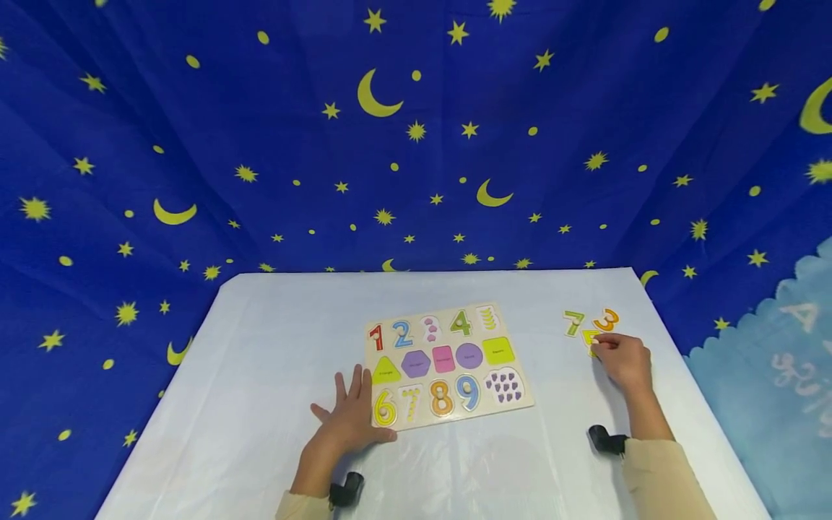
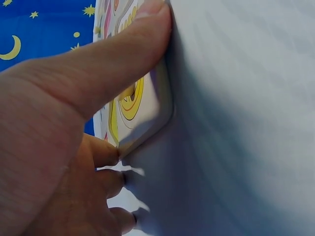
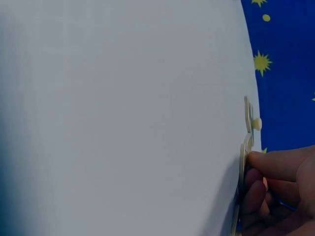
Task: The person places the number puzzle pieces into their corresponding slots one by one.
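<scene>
A wooden number puzzle board (image 1: 455, 417) lies slightly turned on the white table. My left hand (image 1: 349, 420) rests at its lower left corner, fingers spread along the left side and thumb on the front edge. In the left wrist view the thumb (image 2: 118, 59) lies over the board close to the yellow 6 (image 2: 132, 101). Off to the right, my right hand (image 1: 627, 361) pinches a yellow number 5 piece (image 1: 588, 336), partly hidden by the fingertips. A green 7 (image 1: 573, 323) and an orange 3 (image 1: 607, 319) lie beside it. The right wrist view shows these pieces edge-on.
Numbers 1, 2, 4, 6, 8 and 9 and coloured shapes sit in the board. Bare recesses show printed pictures, such as purple grapes (image 1: 505, 387). A blue curtain (image 1: 442, 159) with stars and moons hangs behind the white table (image 1: 292, 318).
</scene>
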Action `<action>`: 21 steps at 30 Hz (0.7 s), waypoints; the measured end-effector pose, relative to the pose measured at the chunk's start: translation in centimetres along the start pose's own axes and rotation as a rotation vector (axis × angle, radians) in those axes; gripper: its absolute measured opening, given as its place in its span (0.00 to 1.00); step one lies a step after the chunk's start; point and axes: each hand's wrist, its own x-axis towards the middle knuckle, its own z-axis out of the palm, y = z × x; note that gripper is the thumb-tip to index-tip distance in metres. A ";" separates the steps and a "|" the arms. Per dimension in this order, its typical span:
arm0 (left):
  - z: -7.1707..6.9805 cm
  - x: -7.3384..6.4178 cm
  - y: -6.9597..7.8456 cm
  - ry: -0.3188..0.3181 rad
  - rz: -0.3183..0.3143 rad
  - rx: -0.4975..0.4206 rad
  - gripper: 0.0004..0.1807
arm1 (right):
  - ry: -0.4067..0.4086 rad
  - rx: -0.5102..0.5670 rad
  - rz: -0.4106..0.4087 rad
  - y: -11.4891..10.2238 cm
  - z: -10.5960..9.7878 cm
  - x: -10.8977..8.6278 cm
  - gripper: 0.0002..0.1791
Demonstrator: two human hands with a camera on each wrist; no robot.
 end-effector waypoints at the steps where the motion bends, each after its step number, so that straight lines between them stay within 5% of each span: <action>1: 0.1 0.0 -0.1 0.001 -0.001 -0.003 0.70 | 0.001 -0.002 -0.005 0.0 0.1 0.0 0.16; 21: 0.2 -0.1 -0.1 0.021 0.009 0.001 0.70 | 0.003 -0.001 -0.052 -0.3 0.2 -0.8 0.16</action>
